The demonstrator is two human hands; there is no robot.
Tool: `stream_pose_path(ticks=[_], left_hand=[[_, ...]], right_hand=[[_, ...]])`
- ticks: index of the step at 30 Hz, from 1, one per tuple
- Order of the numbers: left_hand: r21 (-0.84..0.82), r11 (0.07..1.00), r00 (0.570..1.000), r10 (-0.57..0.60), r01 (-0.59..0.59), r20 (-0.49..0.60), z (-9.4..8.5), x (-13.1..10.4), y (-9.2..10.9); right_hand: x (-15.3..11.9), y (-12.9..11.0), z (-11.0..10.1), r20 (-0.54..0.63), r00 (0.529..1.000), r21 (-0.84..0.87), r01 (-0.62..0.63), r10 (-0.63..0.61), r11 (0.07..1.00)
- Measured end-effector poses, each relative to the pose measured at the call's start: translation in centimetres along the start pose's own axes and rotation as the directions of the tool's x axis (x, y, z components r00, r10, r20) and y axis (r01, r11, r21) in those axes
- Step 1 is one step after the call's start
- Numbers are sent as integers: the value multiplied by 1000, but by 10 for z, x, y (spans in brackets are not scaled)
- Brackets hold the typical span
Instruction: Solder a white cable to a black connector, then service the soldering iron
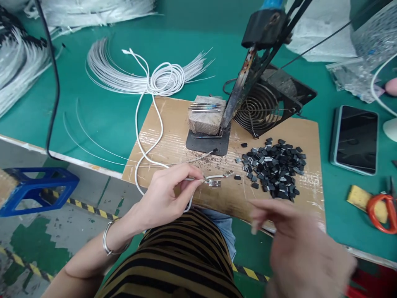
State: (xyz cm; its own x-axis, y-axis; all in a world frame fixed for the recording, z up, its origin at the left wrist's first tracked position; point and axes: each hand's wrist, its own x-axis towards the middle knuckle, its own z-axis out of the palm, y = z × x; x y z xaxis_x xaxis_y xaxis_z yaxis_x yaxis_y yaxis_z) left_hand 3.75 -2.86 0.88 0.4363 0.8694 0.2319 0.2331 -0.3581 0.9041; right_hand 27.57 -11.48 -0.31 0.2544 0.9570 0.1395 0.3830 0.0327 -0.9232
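My left hand point(173, 192) pinches a white USB cable between thumb and fingertips. A small flat metal USB connector point(214, 183) sticks out to the right of those fingers. Beside it another metal end piece point(228, 173) shows on a white lead. My right hand point(297, 236) is smeared by motion over the cardboard's front right edge, so whether it holds anything does not show. Closest to it lies a pile of small black pieces point(274, 167). A soldering iron point(240, 85) on a stand points down at a dark metal plate point(206, 143).
Cardboard point(173, 114) covers part of the green table. A worn block point(206, 118) with metal tips and a black fan point(263, 105) stand behind. Coiled white cable point(167, 78) lies at the back left. Rightward are a phone point(356, 138), a yellow sponge point(364, 200) and orange-handled scissors point(383, 213).
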Motion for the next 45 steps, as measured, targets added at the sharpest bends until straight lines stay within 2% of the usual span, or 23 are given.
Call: stream_pose_path(ticks=[4,9,15,24,32,45], left_hand=[[-34,999,1000,-8,9,16,-1,2,4],[-57,998,1000,9,-7,30,-1,5,4],[-52,999,999,-10,12,31,-1,7,1],[-39,999,999,-17,18,39,-3,9,-1],[-29,998,997,-49,50,56,-3,9,-4],[-16,998,996,-59,61,72,-4,6,-6]], right_hand=[[8,-7,37,76,995,-16,-68,69,998],[22,-14,54,136,990,39,-37,31,999],[27,-11,58,131,991,83,-27,16,996],[28,-5,63,139,988,115,-82,65,990],[29,-5,64,103,993,104,-69,58,992],[29,-12,62,42,993,-9,112,-111,994]])
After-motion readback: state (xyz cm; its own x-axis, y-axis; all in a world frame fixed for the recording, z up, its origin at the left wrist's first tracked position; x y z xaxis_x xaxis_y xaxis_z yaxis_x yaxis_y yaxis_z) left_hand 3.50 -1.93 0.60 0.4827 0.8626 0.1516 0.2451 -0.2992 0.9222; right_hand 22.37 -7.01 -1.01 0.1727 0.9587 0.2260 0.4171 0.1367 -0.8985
